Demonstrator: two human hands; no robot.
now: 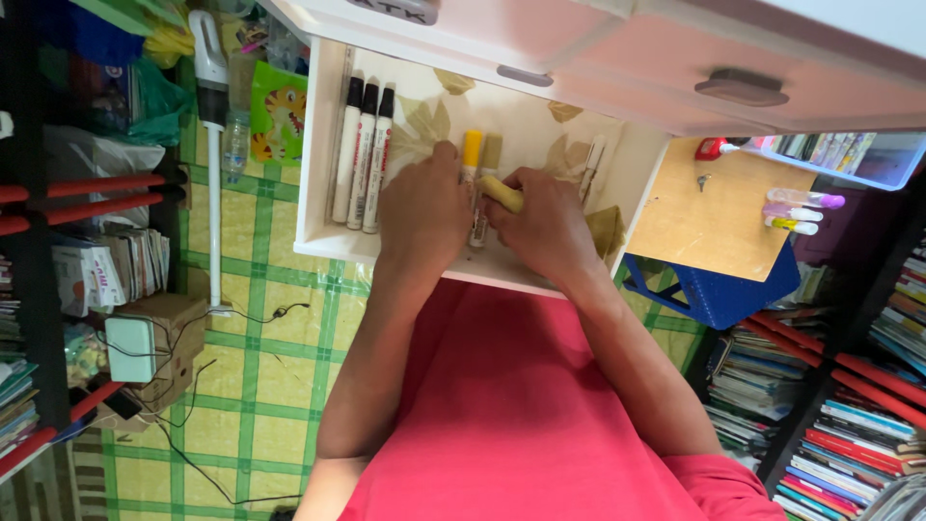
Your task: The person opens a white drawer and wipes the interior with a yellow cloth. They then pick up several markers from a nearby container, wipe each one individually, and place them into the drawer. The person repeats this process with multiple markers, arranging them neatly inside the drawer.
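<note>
Both my hands are inside an open white drawer (318,236) lined with leaf-patterned paper. My left hand (424,217) rests palm down beside a yellow-capped marker (470,154) and an olive-capped marker (491,152) lying in the middle of the drawer. My right hand (548,227) grips a yellow marker cap or marker end (503,194) between its fingers. Three black-capped white markers (364,154) lie side by side at the drawer's left. Two white pens (592,164) lie at the right, partly hidden by my right hand.
Pink drawer fronts (675,68) sit above. A wooden board (714,217) on a blue stool holds several highlighters (801,207) and a key. Bookshelves stand on both sides; a cardboard box (169,333) with cables lies on the green checked floor.
</note>
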